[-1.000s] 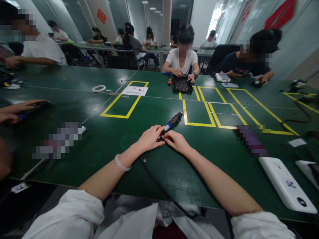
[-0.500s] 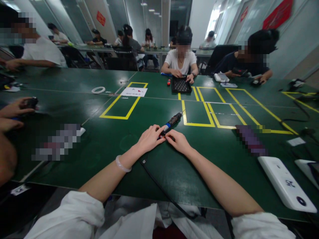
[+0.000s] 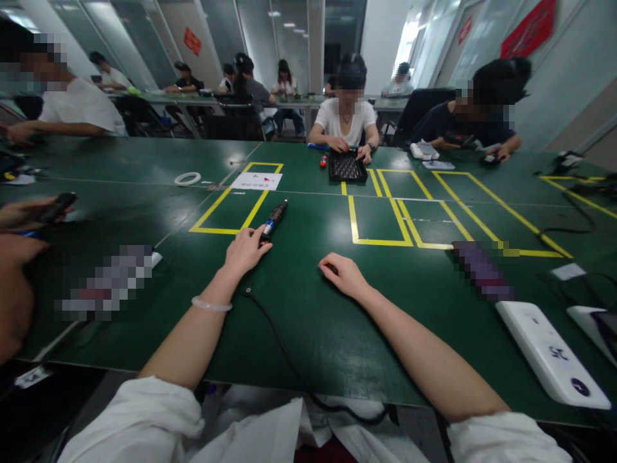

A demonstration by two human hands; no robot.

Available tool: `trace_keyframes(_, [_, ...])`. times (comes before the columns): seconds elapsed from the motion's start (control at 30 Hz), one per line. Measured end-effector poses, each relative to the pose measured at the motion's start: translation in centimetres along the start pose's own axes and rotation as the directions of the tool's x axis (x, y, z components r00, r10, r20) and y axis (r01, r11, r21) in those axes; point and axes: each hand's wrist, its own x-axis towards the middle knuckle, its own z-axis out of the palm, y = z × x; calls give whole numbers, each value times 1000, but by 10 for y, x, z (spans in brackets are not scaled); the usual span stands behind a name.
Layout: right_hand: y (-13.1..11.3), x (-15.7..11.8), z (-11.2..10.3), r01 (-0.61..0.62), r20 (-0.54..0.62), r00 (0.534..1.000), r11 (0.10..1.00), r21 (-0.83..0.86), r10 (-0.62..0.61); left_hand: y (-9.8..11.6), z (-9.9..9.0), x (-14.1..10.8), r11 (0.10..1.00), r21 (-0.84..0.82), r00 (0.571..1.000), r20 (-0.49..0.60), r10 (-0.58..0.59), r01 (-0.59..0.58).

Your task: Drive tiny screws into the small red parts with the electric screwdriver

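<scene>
My left hand (image 3: 243,252) is closed around the rear end of a black and blue screwdriver (image 3: 276,218), which lies slanted with its thin tip pointing away to the upper right. A white bracelet (image 3: 212,305) is on that wrist. To the right, my right hand (image 3: 344,273) rests on the green table (image 3: 294,315) with its fingers curled. A small dark piece (image 3: 332,269) shows between those fingers, too hidden to name. Below the left hand, a black cable (image 3: 274,321) with a small ring end runs toward my lap.
Yellow tape rectangles (image 3: 383,243) mark the table, with a paper sheet (image 3: 257,181) on one. A white power bank (image 3: 552,354) and a blurred phone (image 3: 482,270) lie right. Another blurred phone (image 3: 110,276) lies left. Across, a person (image 3: 344,122) handles a black tray (image 3: 348,168).
My left hand has moved left, away from my right hand, carrying the screwdriver along. My right hand stays in place, its fingers now curled over a small dark piece.
</scene>
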Motion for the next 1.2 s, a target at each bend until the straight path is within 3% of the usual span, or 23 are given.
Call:
trace_keyframes(0.23, [-2,0,0,-6,6,1000,1000,-4,6,-74,-1,11,967,-32,967,15,-254,254])
trace_keyframes(0.4, [0,0,0,-2,10,1000,1000,0,2,-101,-4,5,935,-13,933,-58,-355,355])
trace_keyframes(0.57, [1,0,1,-12,8,1000,1000,1,12,-96,-7,1,924,20,910,-187,-371,381])
trace_keyframes(0.77, [1,0,1,-13,12,1000,1000,-6,13,-85,-13,1,915,55,912,-122,-391,400])
trace_keyframes(1.0, [1,0,1,-6,16,1000,1000,-7,6,-78,-17,-4,917,43,908,-169,-383,396])
trace_keyframes(1.1, [0,1,0,-8,18,1000,1000,-8,8,-63,-18,-3,946,-26,922,-214,-322,324])
trace_keyframes(1.2, [-1,1,0,-13,16,1000,1000,-9,13,-33,-17,-2,964,-250,981,-141,-132,93])
